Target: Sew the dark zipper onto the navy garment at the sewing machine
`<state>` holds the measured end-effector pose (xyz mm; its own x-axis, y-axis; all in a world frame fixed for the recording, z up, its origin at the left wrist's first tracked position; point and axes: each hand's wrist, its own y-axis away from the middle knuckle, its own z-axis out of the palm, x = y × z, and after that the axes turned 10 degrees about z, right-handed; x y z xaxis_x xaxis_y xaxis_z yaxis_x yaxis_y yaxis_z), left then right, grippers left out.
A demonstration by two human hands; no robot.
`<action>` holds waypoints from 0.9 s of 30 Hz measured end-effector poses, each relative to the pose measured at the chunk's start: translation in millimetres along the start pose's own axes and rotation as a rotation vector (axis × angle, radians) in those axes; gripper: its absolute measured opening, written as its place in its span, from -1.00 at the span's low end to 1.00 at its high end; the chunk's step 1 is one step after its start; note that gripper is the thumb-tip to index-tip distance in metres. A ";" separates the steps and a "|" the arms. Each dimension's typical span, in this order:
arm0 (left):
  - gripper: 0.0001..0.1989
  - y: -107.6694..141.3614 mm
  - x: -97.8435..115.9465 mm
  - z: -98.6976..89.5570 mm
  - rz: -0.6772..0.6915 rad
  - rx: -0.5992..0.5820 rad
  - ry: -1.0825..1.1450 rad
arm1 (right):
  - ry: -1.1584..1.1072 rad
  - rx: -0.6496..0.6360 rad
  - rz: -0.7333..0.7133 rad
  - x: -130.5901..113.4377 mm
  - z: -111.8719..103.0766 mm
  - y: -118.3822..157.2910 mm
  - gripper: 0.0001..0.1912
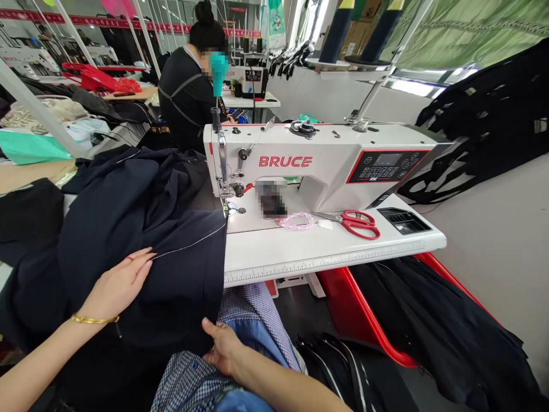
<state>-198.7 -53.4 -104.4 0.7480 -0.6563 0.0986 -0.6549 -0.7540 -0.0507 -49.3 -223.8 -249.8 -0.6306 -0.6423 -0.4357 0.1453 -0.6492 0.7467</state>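
Observation:
Dark navy cloth (184,286) covers the left of the sewing table and runs up to the needle area of a white sewing machine (274,166). A pale stitched line crosses the cloth from the needle toward my left hand (122,283), which lies flat on it, fingers stretched toward the line. Near my lap, my right hand (223,346) grips the lower right edge of the same cloth, thumb on top and fingers partly hidden beneath.
Red-handled scissors (360,223), a pink bead bracelet (300,221) and a blurred dark object lie on the machine bed. A red bin (386,343) holds dark cloth at the right. A person (184,91) sits beyond the machine. Thread cones (337,34) stand above.

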 end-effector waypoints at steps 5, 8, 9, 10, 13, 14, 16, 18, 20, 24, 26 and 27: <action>-0.59 17.1 -15.4 -3.8 0.018 0.010 -0.099 | -0.088 0.058 -0.180 -7.3 6.1 26.4 -0.68; -0.62 28.2 -29.8 -14.0 -0.022 -0.029 -0.137 | 0.020 -0.046 -0.297 -13.2 9.4 59.0 -0.68; -0.63 32.8 -29.9 -18.1 -0.039 -0.038 -0.143 | 0.140 -0.100 -0.363 -14.8 10.8 70.9 -0.67; -0.63 38.4 -25.8 -22.3 -0.048 -0.033 -0.144 | 0.287 -0.154 -0.444 -16.4 12.5 82.6 -0.63; -0.65 61.5 13.0 -33.8 0.056 0.058 -0.090 | 0.654 -0.239 -0.671 -22.1 20.0 111.7 -0.54; -0.66 70.5 32.0 -37.0 0.135 0.122 -0.045 | 0.708 -0.235 -0.712 -24.7 23.2 118.9 -0.53; -0.70 87.5 70.6 -41.8 0.299 0.197 0.100 | 0.753 -0.213 -0.737 -30.5 29.6 129.8 -0.54; -0.74 101.2 100.5 -44.9 0.330 0.186 0.226 | 0.769 -0.216 -0.719 -36.4 35.6 137.5 -0.58; -0.76 111.8 116.8 -47.0 0.293 0.157 0.322 | 0.769 -0.241 -0.685 -41.2 40.7 143.0 -0.62; -0.75 129.5 120.7 -50.7 0.229 0.158 0.383 | 0.773 -0.259 -0.651 -46.7 48.6 149.6 -0.65; -0.71 136.9 118.5 -52.0 0.224 0.184 0.361 | 0.784 -0.251 -0.653 -48.2 51.8 150.9 -0.65; -0.70 140.0 117.8 -52.4 0.223 0.197 0.348 | 0.791 -0.244 -0.655 -48.9 53.2 151.2 -0.65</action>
<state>-207.9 -234.8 -47.8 0.4882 -0.7807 0.3902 -0.7379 -0.6079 -0.2930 -37.1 -268.9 -88.9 0.0228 -0.1622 -0.9865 0.1612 -0.9732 0.1637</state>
